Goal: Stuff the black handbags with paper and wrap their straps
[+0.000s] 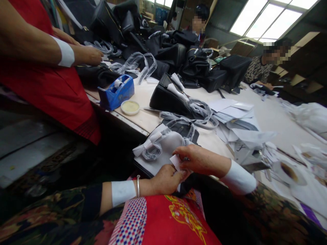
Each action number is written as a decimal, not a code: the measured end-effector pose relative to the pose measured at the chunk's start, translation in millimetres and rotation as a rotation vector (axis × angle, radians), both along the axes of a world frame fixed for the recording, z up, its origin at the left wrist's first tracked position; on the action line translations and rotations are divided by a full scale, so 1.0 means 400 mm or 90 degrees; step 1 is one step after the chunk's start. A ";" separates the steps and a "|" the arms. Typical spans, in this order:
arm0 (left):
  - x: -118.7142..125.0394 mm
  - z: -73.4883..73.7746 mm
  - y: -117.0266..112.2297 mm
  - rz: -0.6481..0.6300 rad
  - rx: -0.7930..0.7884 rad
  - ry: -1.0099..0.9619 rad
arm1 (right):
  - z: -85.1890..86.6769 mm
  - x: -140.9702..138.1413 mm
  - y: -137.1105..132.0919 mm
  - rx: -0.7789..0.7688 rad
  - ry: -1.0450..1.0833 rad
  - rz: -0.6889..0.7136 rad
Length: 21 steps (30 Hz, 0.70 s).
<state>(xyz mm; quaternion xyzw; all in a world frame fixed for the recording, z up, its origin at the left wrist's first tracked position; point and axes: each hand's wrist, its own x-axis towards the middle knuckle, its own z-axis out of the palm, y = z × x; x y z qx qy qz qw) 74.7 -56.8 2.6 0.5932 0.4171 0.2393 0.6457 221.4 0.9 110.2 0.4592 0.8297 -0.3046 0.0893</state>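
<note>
My left hand [167, 178] and my right hand [196, 158] meet at the near table edge, both pinched on a small white paper slip [175, 161]. The fingers of each hand are closed round it. Just beyond the hands lies a bag part wrapped in white foam and clear plastic [166, 143], resting on a black bag [184, 131]. A bracelet and a white wristband sit on my left wrist. A white wristband covers my right wrist.
A blue tape dispenser [117, 92] and a round dish of yellowish paste [130, 107] stand at the table's left edge. A black handbag [170, 97] with wrapped handles, white papers [235, 115] and piled black bags [178, 51] lie beyond. A person in red [51, 78] stands left; others sit far back.
</note>
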 end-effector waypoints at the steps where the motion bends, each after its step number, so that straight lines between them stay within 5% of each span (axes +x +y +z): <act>1: 0.000 0.002 0.001 0.003 0.004 -0.006 | 0.005 -0.009 0.008 -0.002 -0.031 0.018; 7: -0.008 0.009 0.006 -0.006 0.030 -0.036 | -0.006 -0.040 0.054 0.032 -0.093 0.142; 16: -0.013 0.005 0.013 -0.052 0.079 -0.111 | -0.021 -0.086 0.096 -0.050 -0.132 0.203; 21: -0.016 -0.010 0.020 -0.059 0.077 -0.076 | -0.043 -0.095 0.076 0.086 -0.087 0.114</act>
